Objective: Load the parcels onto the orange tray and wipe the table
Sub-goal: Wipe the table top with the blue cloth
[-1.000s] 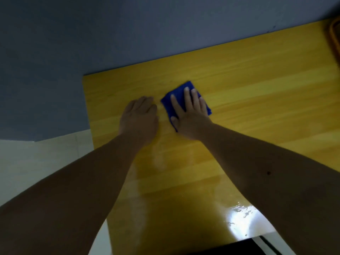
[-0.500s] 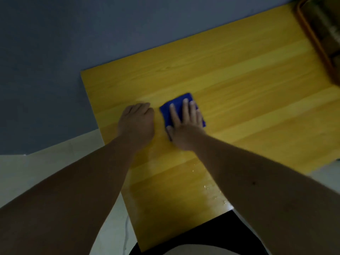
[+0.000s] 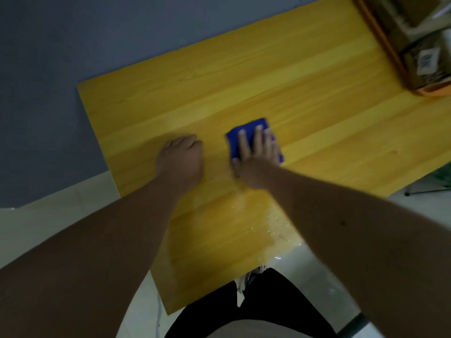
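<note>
Blue cloth (image 3: 246,137) is pressed flat under the straight fingers (image 3: 258,142) of the right hand (image 3: 256,159) near the middle of the yellow tabletop (image 3: 317,113). Just left of the cloth, the left hand (image 3: 180,162) is rested on the wood, knuckles loosely curled, nothing held. Parcels (image 3: 424,62) are seen loaded in the orange tray (image 3: 380,40), far right of the cloth. Wiping is judged under way; wet patches nearer the body call for the next stroke.

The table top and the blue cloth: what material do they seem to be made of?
The table top looks like wood or a wood-look laminate: yellow planks with grain lines, and a smooth finish that shines where it is wet. The blue cloth under the right hand seems a soft textile, perhaps microfibre: matte and lying flat. The blur hides its weave.
</note>
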